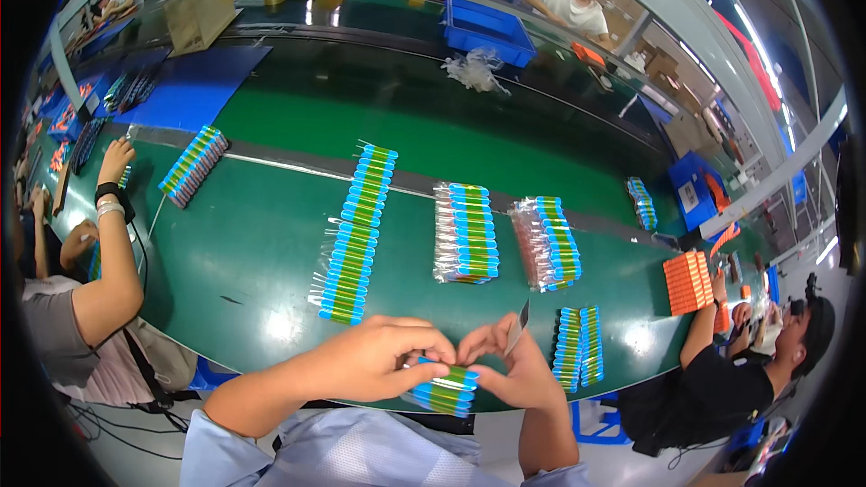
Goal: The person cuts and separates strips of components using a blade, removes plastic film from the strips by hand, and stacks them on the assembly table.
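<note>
**Both hands pinch a small bundle of blue-and-green sticks at the near edge of the green table**

The fingers of the left hand (374, 361) curl closed, thumb and fingertips pressing the left end of a small bundle of blue-and-green sticks (444, 390). The right hand (510, 362) meets it from the other side, its thumb and forefinger clamped on the bundle's right end, and a thin clear strip (517, 326) stands up between its fingers. The two hands touch at the knuckles above the bundle.

The bundle lies low in the view, just over the near rim of the green table (253, 271), close to the person's chest. Its sticks lie side by side; the row's long axis runs left to right between the hands, dipping a little toward the right, while each stick points roughly away from the person.

Just right of the hands lies a short double row of sticks (577, 344), each stick lying crosswise. Farther out on the table lie three longer rows: a long unwrapped row (354, 236) to the left, a row in clear wrap (465, 233) in the middle, and a tilted wrapped row (548, 242) to the right; all run away from the person.

At the left edge another person's arm (113, 243) rests on the table near a slanted row (192, 165). At the right a person in black sits beside an orange stack (687, 281). A blue bin (489, 29) stands across the table.
</note>
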Demonstrator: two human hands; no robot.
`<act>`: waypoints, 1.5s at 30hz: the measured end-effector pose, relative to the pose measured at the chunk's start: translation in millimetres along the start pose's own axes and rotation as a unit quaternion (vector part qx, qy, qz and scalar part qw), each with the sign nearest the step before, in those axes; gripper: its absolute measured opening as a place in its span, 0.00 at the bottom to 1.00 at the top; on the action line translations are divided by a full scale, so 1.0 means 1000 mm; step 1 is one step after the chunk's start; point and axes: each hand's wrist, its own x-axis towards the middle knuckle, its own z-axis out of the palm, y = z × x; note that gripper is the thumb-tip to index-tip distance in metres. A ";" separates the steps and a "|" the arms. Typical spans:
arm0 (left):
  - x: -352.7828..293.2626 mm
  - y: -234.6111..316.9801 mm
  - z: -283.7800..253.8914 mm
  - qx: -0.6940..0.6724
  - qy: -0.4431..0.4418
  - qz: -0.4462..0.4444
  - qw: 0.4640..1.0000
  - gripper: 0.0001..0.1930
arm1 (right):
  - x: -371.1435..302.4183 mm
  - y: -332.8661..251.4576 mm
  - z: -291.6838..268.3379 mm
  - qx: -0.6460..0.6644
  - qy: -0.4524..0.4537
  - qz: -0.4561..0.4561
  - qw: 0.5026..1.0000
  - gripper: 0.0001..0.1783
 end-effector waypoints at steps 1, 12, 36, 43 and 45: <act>0.002 0.007 0.000 0.002 0.036 0.012 0.999 0.06 | -0.004 0.001 -0.003 0.064 -0.039 0.025 0.997 0.24; 0.066 0.008 -0.022 0.091 0.033 0.162 0.982 0.22 | -0.018 0.012 -0.004 0.215 0.191 -0.111 0.951 0.26; 0.186 -0.070 -0.068 0.319 0.249 0.068 0.912 0.05 | -0.053 0.020 -0.023 0.270 0.213 -0.099 0.934 0.27; 0.156 -0.029 -0.057 0.359 0.281 0.211 0.865 0.04 | -0.049 0.023 -0.031 0.274 0.211 -0.103 0.933 0.27; 0.150 -0.021 -0.055 0.365 0.284 0.229 0.857 0.04 | -0.045 0.021 -0.031 0.273 0.212 -0.110 0.932 0.27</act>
